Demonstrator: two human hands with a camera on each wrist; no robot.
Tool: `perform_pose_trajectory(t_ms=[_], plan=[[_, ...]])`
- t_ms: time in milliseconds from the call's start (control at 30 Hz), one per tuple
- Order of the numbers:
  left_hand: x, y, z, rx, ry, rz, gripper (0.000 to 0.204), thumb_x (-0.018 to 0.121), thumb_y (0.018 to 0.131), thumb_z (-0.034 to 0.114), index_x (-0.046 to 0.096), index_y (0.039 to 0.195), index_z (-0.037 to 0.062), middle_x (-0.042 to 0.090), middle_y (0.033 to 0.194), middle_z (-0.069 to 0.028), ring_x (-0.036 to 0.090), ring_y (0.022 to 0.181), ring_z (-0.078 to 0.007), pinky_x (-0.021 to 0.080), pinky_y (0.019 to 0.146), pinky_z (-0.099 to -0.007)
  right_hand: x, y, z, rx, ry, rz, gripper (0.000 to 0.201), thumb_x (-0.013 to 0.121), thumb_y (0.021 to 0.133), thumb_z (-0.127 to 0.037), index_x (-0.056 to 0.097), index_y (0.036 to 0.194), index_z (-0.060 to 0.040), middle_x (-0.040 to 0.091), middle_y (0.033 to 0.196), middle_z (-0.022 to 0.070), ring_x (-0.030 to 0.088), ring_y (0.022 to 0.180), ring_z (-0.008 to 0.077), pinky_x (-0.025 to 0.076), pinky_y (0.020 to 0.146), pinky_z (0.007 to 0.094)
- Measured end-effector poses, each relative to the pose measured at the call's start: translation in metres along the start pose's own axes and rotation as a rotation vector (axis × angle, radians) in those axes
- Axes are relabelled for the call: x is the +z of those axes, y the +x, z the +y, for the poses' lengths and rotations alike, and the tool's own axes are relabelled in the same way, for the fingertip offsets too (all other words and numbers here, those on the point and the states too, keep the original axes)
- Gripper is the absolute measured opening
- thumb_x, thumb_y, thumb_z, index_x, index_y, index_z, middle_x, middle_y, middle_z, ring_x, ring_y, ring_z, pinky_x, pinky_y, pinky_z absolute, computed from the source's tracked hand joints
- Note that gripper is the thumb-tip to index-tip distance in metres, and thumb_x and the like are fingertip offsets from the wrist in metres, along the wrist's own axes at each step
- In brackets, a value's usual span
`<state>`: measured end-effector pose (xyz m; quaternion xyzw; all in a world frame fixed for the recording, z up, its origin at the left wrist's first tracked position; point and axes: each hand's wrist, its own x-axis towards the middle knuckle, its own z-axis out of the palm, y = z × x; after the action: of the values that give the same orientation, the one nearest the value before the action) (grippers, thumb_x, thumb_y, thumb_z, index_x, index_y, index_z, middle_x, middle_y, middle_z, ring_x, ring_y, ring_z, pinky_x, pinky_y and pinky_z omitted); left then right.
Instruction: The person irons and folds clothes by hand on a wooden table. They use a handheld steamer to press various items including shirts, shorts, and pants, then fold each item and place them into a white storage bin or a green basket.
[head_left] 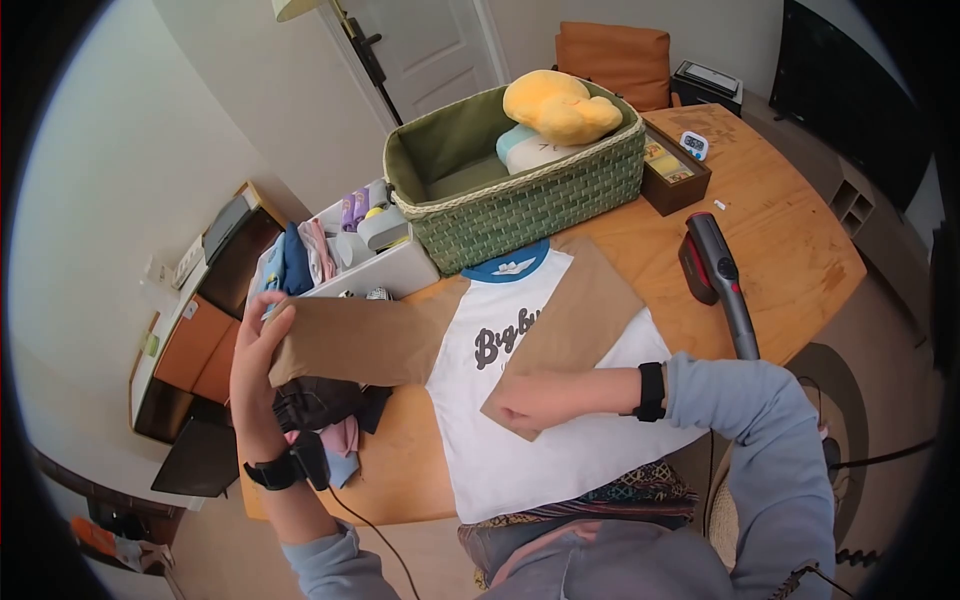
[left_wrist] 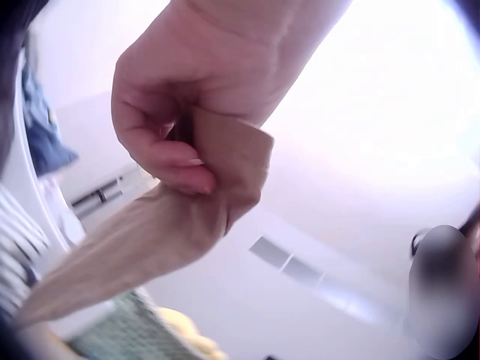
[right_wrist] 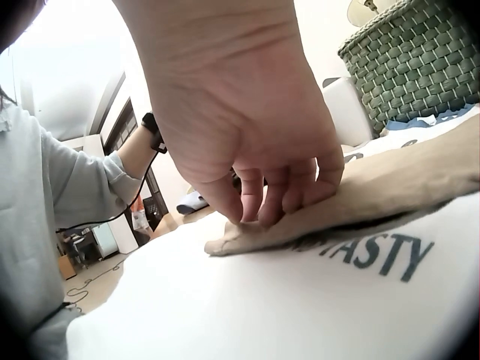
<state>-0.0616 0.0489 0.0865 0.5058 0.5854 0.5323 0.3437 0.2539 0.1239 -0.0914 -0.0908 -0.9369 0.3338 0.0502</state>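
A white shirt with a blue collar, dark lettering and brown sleeves lies spread on the wooden table. My left hand grips the cuff of one brown sleeve and holds it stretched out to the left, raised off the table. In the left wrist view, fingers curl round that cuff. The other brown sleeve is folded across the shirt's front, partly covering the lettering. My right hand is at its cuff end; in the right wrist view the fingertips pinch the cuff against the shirt.
Behind the shirt stands a green woven basket with a yellow plush toy. Left of it is a white bin of folded clothes. A handheld steamer-like appliance lies at right, near a brown box. Dark clothing lies under the raised sleeve.
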Motion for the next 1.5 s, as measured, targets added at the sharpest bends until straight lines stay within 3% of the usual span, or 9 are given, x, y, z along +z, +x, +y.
perform_pose_trajectory(t_ms=[133,300,467,533,633,967,1133,1233,1500], plan=[[0.091,0.003,0.015,-0.064,-0.188,-0.120,0.033,0.063,0.087,0.013,0.050,0.117,0.0125,0.060,0.095,-0.0026,0.058,0.082,-0.0091,0.047,0.070,-0.0223,-0.041,0.003,-0.001,0.124,0.553,0.239,0.038,0.048,0.095,-0.035,0.051,0.118,-0.0050,0.058,0.107,0.0096,0.058,0.099,0.0208,0.048,0.079,0.0345],[0.209,0.004,-0.027,0.015,-0.125,-0.726,0.055,0.060,0.091,0.023,0.034,0.137,0.0099,0.058,0.102,-0.0055,0.056,0.097,-0.0115,0.044,0.084,-0.0254,-0.103,-0.029,0.000,0.433,1.443,0.463,0.056,0.043,0.095,-0.047,0.039,0.133,-0.0066,0.050,0.126,0.0094,0.052,0.114,0.0207,0.042,0.095,0.0301],[0.232,-0.005,-0.068,0.035,-0.034,-0.908,0.062,0.061,0.090,0.024,0.029,0.141,0.0075,0.056,0.112,-0.0115,0.055,0.106,-0.0190,0.042,0.093,-0.0308,-0.086,-0.086,0.026,0.716,1.137,0.598,0.060,0.058,0.089,-0.033,0.035,0.137,-0.0054,0.049,0.126,0.0122,0.052,0.112,0.0201,0.043,0.091,0.0283],[0.220,-0.004,-0.089,0.446,0.626,-0.756,0.064,0.060,0.089,0.029,0.029,0.143,0.0112,0.045,0.131,-0.0170,0.045,0.122,-0.0299,0.036,0.101,-0.0424,-0.079,-0.105,0.032,0.785,0.984,0.518,0.063,0.065,0.086,-0.025,0.034,0.137,-0.0047,0.048,0.126,0.0131,0.053,0.110,0.0198,0.044,0.088,0.0280],[0.209,-0.013,-0.107,0.570,1.083,-0.648,0.063,0.057,0.089,0.037,0.032,0.143,0.0152,0.030,0.144,-0.0178,0.029,0.134,-0.0349,0.027,0.106,-0.0520,-0.067,-0.115,0.050,0.798,0.855,0.397,0.069,0.070,0.077,-0.007,0.035,0.136,-0.0047,0.051,0.121,0.0137,0.054,0.106,0.0196,0.045,0.085,0.0295],[0.175,0.002,-0.136,0.550,0.964,-0.718,0.058,0.057,0.087,0.039,0.041,0.137,0.0145,0.030,0.145,-0.0187,0.027,0.136,-0.0350,0.024,0.106,-0.0539,-0.071,-0.115,0.057,0.775,-0.068,0.362,0.057,0.067,0.073,-0.014,0.041,0.122,0.0003,0.053,0.116,0.0215,0.054,0.103,0.0373,0.046,0.086,0.0394],[0.140,0.039,-0.146,0.341,0.910,-0.156,0.051,0.064,0.083,0.022,0.047,0.127,0.0024,0.042,0.132,-0.0253,0.049,0.117,-0.0353,0.042,0.096,-0.0382,-0.098,-0.100,0.065,0.804,-0.235,0.399,0.061,0.069,0.071,-0.019,0.042,0.121,0.0025,0.052,0.118,0.0233,0.050,0.111,0.0372,0.043,0.091,0.0400],[0.127,0.060,-0.176,-0.005,0.659,-0.094,0.055,0.068,0.081,0.023,0.047,0.125,-0.0017,0.054,0.118,-0.0240,0.060,0.102,-0.0307,0.049,0.083,-0.0328,-0.100,-0.089,0.098,0.835,-0.239,0.492,0.062,0.070,0.069,-0.021,0.043,0.120,0.0029,0.051,0.120,0.0244,0.047,0.115,0.0364,0.041,0.094,0.0394],[0.144,0.063,-0.154,-0.177,0.515,-0.166,0.061,0.074,0.076,0.028,0.048,0.120,-0.0060,0.065,0.093,-0.0151,0.066,0.083,-0.0207,0.052,0.073,-0.0292,-0.110,-0.054,0.159,0.885,-0.020,0.624,0.060,0.073,0.067,-0.024,0.051,0.116,0.0050,0.060,0.105,0.0196,0.061,0.094,0.0287,0.050,0.078,0.0360]])
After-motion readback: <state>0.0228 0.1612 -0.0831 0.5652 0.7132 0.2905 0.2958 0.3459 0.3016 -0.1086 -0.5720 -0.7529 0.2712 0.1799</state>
